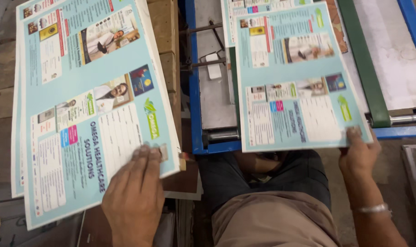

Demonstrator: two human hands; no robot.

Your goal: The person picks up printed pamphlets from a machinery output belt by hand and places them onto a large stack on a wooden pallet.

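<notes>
Left hand: the left hand (134, 194) lay palm down, fingers stretched almost flat, on the near right corner of the top sheet (93, 105) of a stack; the fingertips pressed on the paper and gripped nothing between them.
Right hand: the right hand (359, 153) pinched the near right corner of a second printed sheet (299, 77), thumb on top and the other fingers hidden under the paper; a thin metal bangle (374, 209) sat on that wrist.
Left sheet: a light blue printed sheet with photographs and text blocks, tilted a little, on the left of the scene, on top of a stack of like sheets (17, 137) whose edges showed along its left side.
Right sheet: the same kind of light blue print, lying on the machine bed to the right, its near edge overhanging the blue frame (194, 91); another like sheet showed beyond it at the far edge.
Machine: a blue-framed press bed with a grey metal plate (217, 96) between the two sheets, and a green belt (368, 68) running along the right side of the held sheet.
Support on left: wooden boards (164, 27) under and just right of the stack.
Person: lap in dark and tan cloth (272, 215), near, between the two hands.
</notes>
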